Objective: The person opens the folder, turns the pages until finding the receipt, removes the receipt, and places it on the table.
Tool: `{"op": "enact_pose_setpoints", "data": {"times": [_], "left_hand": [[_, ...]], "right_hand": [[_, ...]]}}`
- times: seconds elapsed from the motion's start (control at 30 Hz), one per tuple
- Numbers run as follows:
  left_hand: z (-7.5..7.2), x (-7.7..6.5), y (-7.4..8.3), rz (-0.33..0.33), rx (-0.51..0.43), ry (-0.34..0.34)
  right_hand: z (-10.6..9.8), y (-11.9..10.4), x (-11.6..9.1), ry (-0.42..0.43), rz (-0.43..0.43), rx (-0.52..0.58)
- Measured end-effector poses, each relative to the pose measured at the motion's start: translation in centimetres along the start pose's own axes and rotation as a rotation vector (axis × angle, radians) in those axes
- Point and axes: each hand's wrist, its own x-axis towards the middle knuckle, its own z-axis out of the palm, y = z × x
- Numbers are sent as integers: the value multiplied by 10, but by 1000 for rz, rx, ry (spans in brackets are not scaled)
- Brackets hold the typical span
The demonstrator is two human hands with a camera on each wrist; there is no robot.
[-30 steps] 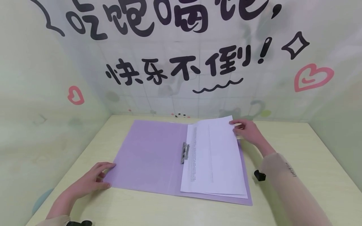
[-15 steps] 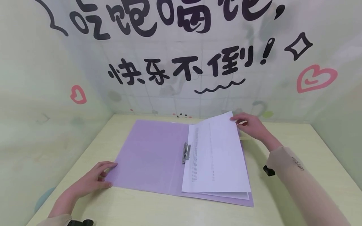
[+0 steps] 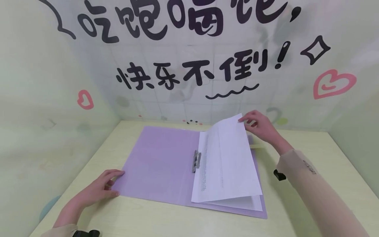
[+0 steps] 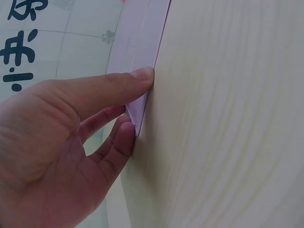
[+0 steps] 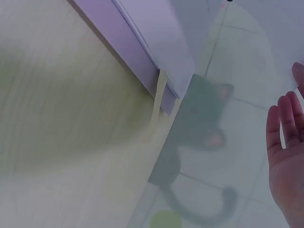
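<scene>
A purple folder [image 3: 161, 164] lies opened flat on the table, with a metal clip [image 3: 195, 161] near its spine. White printed sheets of paper are stacked on its right half. At the top right corner my right hand [image 3: 260, 126] pinches the upper sheet [image 3: 232, 154], which bends up from another sheet [image 3: 251, 202] below. My left hand [image 3: 96, 188] holds the folder's near left corner; in the left wrist view the thumb and fingers sit around that purple corner [image 4: 138, 111]. Only part of my right hand [image 5: 287, 156] shows in the right wrist view, the pinched paper edge being faint there.
A pale yellow tab [image 3: 257, 145] sticks out from the folder's right side. The light wood table [image 3: 142, 219] meets a decorated backdrop [image 3: 165, 105] with black lettering behind and pale walls at both sides.
My right hand has lifted the corner of the upper sheet higher, and its lower edge has risen from the sheet beneath. The left hand stays at the folder's corner.
</scene>
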Motion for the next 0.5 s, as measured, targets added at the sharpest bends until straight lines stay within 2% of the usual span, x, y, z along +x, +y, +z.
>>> {"op": "enact_pose_setpoints", "data": {"times": [0.2, 0.5], "left_hand": [[0, 1, 1, -5, -4, -3], [1, 1, -2, -9, -11, 5]], "right_hand": [[-1, -5, 7, 51, -120, -51], [-4, -15, 11, -55, -216, -30]]}}
